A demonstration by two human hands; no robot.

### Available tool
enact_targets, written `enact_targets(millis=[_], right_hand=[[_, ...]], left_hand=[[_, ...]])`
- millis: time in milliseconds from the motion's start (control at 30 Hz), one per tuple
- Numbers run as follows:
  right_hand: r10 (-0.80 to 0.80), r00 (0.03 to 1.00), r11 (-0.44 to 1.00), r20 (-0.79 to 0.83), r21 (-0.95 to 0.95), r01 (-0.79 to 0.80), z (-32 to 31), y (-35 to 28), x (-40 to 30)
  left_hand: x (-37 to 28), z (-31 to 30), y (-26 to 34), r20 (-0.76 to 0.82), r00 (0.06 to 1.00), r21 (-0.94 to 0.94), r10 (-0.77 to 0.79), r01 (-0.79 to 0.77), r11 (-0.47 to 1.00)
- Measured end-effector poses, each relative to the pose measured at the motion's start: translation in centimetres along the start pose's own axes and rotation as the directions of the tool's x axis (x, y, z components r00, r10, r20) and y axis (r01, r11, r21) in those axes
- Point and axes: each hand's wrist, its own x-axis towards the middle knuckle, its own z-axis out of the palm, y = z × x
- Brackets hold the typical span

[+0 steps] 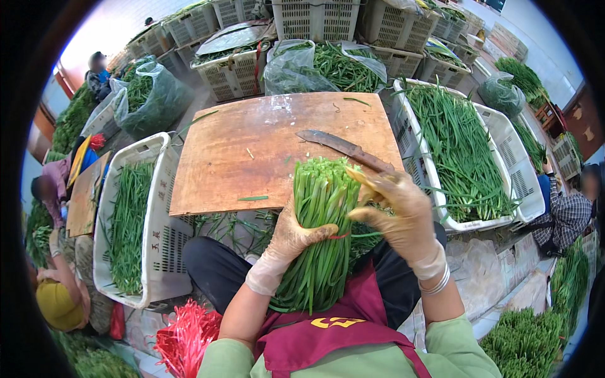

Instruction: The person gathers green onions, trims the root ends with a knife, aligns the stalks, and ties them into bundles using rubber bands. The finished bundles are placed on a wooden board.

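My left hand (302, 234), in a stained translucent glove, grips a thick bundle of green garlic chives (324, 203) around its middle. The bundle stands upright over my lap with its pale cut ends on top. A thin red tie (339, 236) crosses it near my left thumb. My right hand (394, 210), gloved too, is at the bundle's upper right with fingers apart; no object shows in it. Beyond the bundle, a knife (347, 150) with a dark blade and wooden handle lies on a wooden board (236, 156). Small green scraps are on the board.
White plastic crates of chives stand left (160, 189) and right (425, 156). Red plastic strips (186, 338) lie at my lower left. Bagged greens (350, 71) and stacked crates (316, 19) line the back. Other people sit at both sides, one in a checked shirt (565, 219).
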Motion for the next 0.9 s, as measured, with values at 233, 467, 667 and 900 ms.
enact_targets(millis=[233, 467, 667, 900], right_hand=[[-0.146, 0.977, 0.969, 0.157, -0.177, 0.173, 1.0, 1.5, 1.3], [-0.23, 0.965, 0.926, 0.128, -0.277, 0.257, 1.3, 4.2, 1.4], [0.005, 1.0, 0.998, 0.013, -0.057, -0.005, -0.9, 1.6, 2.8], [-0.035, 0.957, 0.862, 0.288, -0.477, 0.175, 0.8, 0.5, 3.0]], left_hand=[[0.1, 0.3, -0.9, -0.033, 0.999, 0.062, -0.012, 0.014, 0.998], [0.2, 0.4, -2.2, 0.005, 0.998, 0.091, -0.068, 0.067, 0.994], [0.1, 0.5, -1.5, -0.038, 0.998, 0.123, -0.039, 0.044, 0.991], [0.2, 1.4, -1.4, -0.07, 0.997, 0.351, 0.025, 0.001, 0.936]])
